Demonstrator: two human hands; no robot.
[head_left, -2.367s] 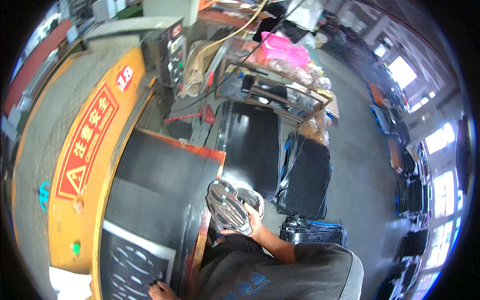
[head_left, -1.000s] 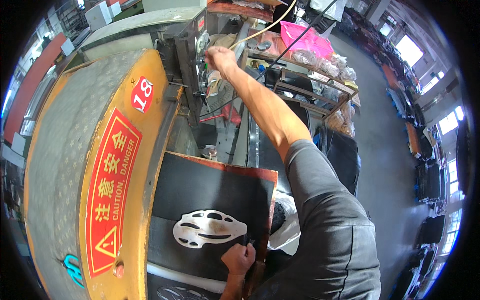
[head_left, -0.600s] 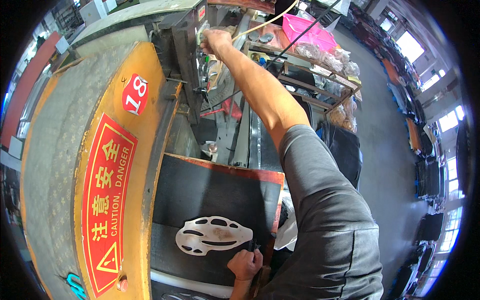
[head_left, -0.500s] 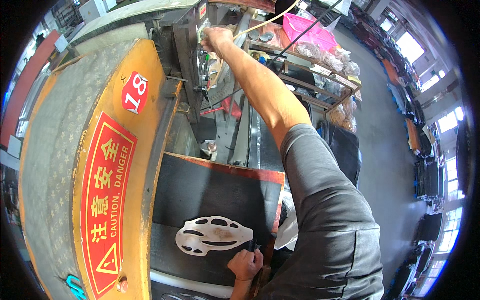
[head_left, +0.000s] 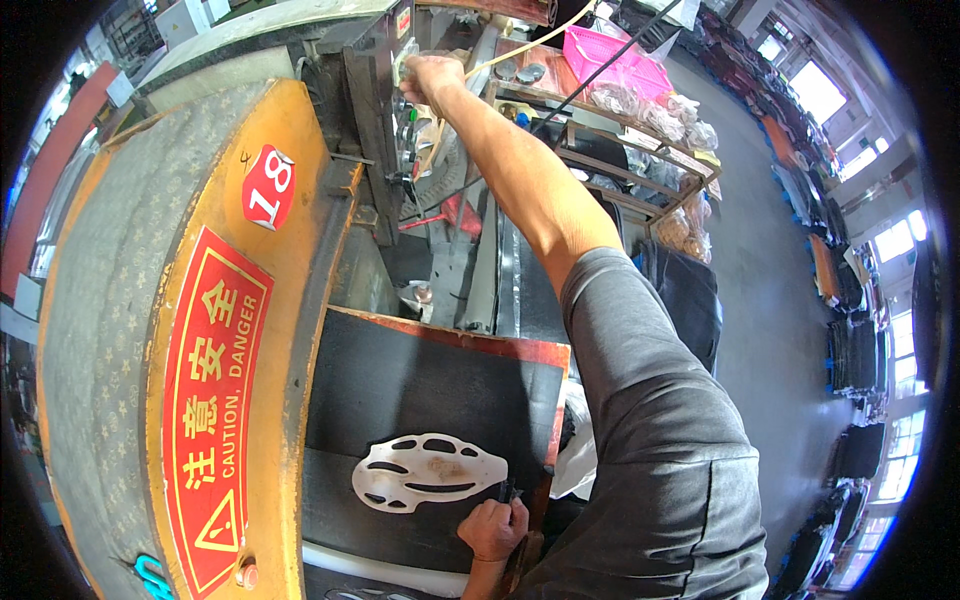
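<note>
On the black cutting board (head_left: 420, 375) lies a flat white plate (head_left: 440, 468) with several long oval cut-outs and a brownish smudge in its middle. A small black handle (head_left: 507, 491) sits at the plate's right end. My left hand (head_left: 493, 528) is closed on this handle, near the board's right edge. Far ahead, my right hand (head_left: 433, 78) reaches to the side of a dark machine control box (head_left: 372, 110). Its fingers are curled against the box's face, and what they grip is hidden. Green and black buttons (head_left: 408, 125) show just below that hand.
A yellow machine beam (head_left: 285, 350) with a red warning sign (head_left: 215, 410) stands along the left of the board. A metal rack (head_left: 600, 160) holds a pink basket (head_left: 615, 62) and plastic bags. A white roller (head_left: 385, 568) crosses the near side. Stacked sheets line the right.
</note>
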